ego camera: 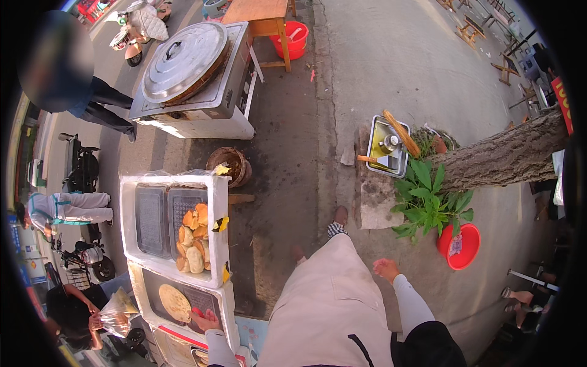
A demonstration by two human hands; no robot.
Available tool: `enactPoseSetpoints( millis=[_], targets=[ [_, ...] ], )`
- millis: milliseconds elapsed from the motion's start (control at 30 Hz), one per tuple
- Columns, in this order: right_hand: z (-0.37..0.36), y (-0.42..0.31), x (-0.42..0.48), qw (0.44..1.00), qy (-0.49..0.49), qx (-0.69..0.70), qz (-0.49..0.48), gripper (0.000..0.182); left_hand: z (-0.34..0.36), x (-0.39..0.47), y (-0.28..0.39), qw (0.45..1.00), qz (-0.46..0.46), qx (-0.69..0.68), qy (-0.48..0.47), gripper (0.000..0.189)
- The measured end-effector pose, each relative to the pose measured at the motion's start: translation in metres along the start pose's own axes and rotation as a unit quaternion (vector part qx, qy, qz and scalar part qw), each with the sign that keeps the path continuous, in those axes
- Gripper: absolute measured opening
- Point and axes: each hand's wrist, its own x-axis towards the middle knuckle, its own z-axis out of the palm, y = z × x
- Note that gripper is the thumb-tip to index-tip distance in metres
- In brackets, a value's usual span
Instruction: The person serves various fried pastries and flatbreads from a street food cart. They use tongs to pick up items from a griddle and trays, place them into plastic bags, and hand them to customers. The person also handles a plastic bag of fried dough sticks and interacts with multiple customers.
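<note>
My left hand (206,319) is over the lower white foam box (229,305), fingers around a small red object (197,312) whose kind I cannot tell. Just past it lies a round flatbread (174,303) on a dark tray. The white foam box (220,192) above holds browned buns (195,260) piled at the right of two dark plastic trays. My right hand (386,269) hangs to the right of my pale apron (330,303), holding nothing, its fingers loosely bent and apart.
A griddle stove with a big metal lid (185,62) stands upper left, a rusty bucket (229,166) below it. Right are a stone block (378,202) bearing a metal tray (372,137), a tree trunk (500,151) and a red basin (467,247). A person holds a plastic bag (118,314) beyond the boxes.
</note>
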Motion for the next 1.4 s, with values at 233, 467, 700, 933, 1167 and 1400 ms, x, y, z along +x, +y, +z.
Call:
enactPoseSetpoints(
  millis=[233,467,700,933,1167,1400],
  targets=[
    [-0.039,0.011,0.081,0.998,0.003,0.032,0.053,0.016,0.054,-0.099,0.045,0.994,0.054,0.085,0.028,0.067],
    [-0.053,-0.023,0.100,0.981,-0.105,0.070,0.147,0.020,0.157,-0.182,0.053,0.974,0.152,0.165,0.026,0.058],
    [-0.057,-0.030,0.089,0.973,-0.140,0.051,0.176,0.022,0.192,-0.169,0.052,0.959,0.222,0.164,-0.061,0.032],
    [-0.076,-0.079,0.104,0.983,-0.130,0.029,0.130,0.019,0.217,-0.245,0.043,0.966,0.202,0.159,-0.002,0.034],
    [-0.009,-0.218,0.177,0.885,-0.243,-0.245,-0.313,0.011,0.160,-0.242,0.019,0.976,0.170,-0.051,-0.123,0.048],
    [0.310,-0.408,-0.054,0.644,-0.604,-0.402,-0.244,0.029,0.125,-0.262,0.008,0.943,0.181,-0.189,-0.203,0.047]
  ],
)
